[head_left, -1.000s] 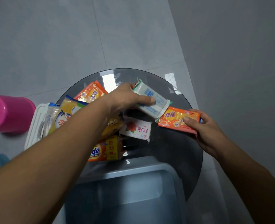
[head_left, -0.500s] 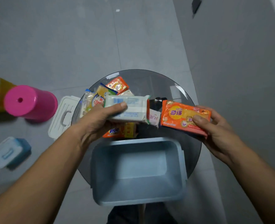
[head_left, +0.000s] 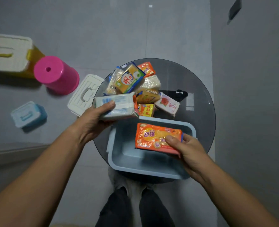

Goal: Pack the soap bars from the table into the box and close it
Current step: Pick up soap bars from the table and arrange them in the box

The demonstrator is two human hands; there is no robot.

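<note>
A view from above of a round dark glass desk [head_left: 199,89] with a pale blue box [head_left: 127,163] at its near edge, open and still empty. The right hand [head_left: 187,149] holds an orange soap bar [head_left: 151,136], thumb on top; half a second ago this bar hung over the bare desk beside the box, and now it sits above the box's right half, not yet released. The left hand [head_left: 93,119] has its grip closed on a white soap bar [head_left: 119,104], which has come off the pile and now hovers just past the box's far-left corner. The remaining soap bars [head_left: 143,89] lie heaped on the far side of the desk, near the box. A white lid [head_left: 79,99] rests on the floor, partly under the desk's left edge; whether it fits this box cannot be told. Packing seems barely begun: the first two bars look ready to drop, and closing comes much later.
</note>
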